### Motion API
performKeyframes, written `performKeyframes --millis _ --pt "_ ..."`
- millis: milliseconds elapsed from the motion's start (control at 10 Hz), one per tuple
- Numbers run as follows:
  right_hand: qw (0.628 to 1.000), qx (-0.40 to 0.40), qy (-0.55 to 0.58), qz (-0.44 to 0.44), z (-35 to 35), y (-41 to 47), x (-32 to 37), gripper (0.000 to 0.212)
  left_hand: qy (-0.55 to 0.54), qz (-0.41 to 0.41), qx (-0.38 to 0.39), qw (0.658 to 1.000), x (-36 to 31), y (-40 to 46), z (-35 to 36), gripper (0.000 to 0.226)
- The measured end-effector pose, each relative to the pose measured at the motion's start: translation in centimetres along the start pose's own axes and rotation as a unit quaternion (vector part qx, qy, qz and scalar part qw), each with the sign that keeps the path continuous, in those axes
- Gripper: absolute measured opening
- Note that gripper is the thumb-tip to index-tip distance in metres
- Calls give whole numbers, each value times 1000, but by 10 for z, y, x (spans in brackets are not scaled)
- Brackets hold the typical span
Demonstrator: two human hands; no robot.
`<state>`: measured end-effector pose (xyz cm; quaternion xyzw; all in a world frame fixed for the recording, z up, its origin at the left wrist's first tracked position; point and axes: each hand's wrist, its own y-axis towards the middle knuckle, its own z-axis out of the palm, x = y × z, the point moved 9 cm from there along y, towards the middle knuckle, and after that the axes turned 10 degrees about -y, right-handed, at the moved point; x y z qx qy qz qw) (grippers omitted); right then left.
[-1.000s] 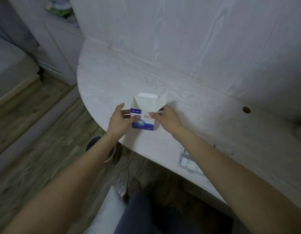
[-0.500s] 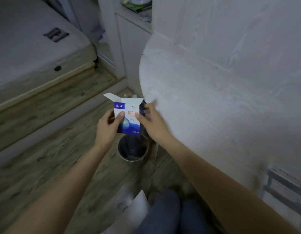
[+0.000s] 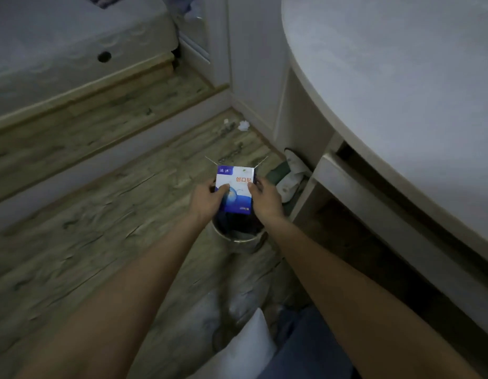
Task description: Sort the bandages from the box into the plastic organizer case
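My left hand [image 3: 207, 198] and right hand [image 3: 266, 199] pinching the blue-and-white box [image 3: 235, 188], orange "创口贴" readable, flaps open, above the metal bin [image 3: 237, 236], worktop [image 3: 401, 91] beside

Place: a home, most likely a bedroom.
Bed: a mattress [image 3: 73, 36] on a pale wooden platform [image 3: 81, 97] fills the 10 o'clock corner.
Floor: worn wood-look planks [image 3: 86, 228] across the middle, with crumpled paper scraps [image 3: 243, 125] at 12 o'clock.
Worktop: a rounded white wood-grain worktop [image 3: 401, 91] at 2 o'clock, built against white cabinet panels [image 3: 253, 64].
Bin: a small round metal waste bin [image 3: 238, 237] stands on the floor at centre.
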<state>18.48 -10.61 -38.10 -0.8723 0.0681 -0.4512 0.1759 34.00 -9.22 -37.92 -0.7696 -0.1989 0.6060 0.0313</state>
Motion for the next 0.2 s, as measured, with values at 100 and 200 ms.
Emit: performKeyframes --millis 100,200 --pt "997 11 -69 42 20 30 -35 41 13 -116 0 993 63 30 11 52" --pt "990 15 -113 80 31 44 -71 46 -2 -200 -28 979 107 44 10 68"
